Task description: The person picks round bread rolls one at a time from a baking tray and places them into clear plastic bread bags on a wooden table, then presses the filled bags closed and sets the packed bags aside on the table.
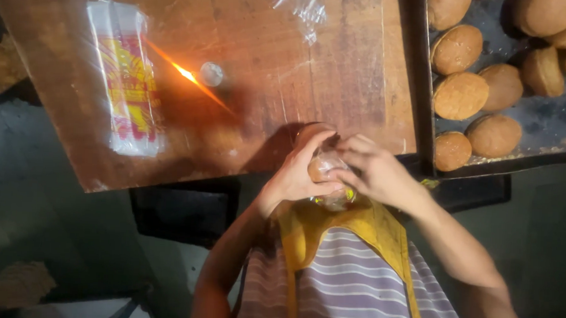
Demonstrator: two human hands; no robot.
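Both my hands meet at the near edge of a wooden table (248, 70). My left hand (298, 172) and my right hand (373, 171) together hold a round brown bun (323, 168) wrapped in a clear plastic bag. The fingers of both hands pinch the plastic around the bun, close against my chest. A yellow apron and a striped shirt show below the hands.
A stack of printed plastic bags (128, 78) lies at the table's left. A small lit candle flame (185, 73) burns mid-table beside a small round lid (211, 74). Loose clear plastic (304, 9) lies at the far edge. A dark metal tray (547, 134) at right carries several buns (461, 95).
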